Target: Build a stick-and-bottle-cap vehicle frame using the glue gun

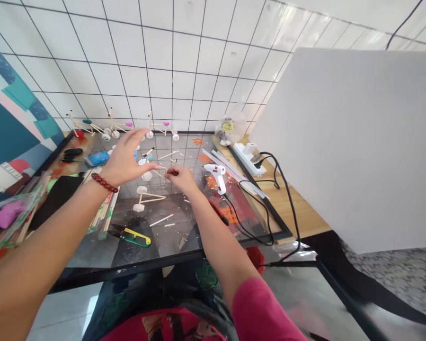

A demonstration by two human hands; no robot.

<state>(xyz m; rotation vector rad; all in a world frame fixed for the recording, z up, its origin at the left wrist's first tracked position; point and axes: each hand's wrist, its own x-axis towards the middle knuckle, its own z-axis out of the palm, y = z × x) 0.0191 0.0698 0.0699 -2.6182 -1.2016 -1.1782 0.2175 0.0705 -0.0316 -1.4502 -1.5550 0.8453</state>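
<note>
My left hand (125,158) is raised over the glass tabletop, its fingers spread and thumb stretched toward my right hand, nothing in its grasp. Just right of that thumb, the fingers of my right hand (181,179) are pinched together; what they hold is too small to make out. Beside the fingertips is a thin wooden stick (157,173) near a white round wheel (146,176), partly behind my left hand. Nearer me lies a V-shaped stick frame (152,197) with two white wheels. Loose short sticks (161,220) lie in front of it.
A white glue gun (217,176) with a black cord lies at right, beside clear glue sticks (239,174) and a power strip (249,158). Yellow-green thread snips (137,237) lie in front. Several finished stick models (161,125) line the tiled wall. Bundled sticks (104,208) lie left.
</note>
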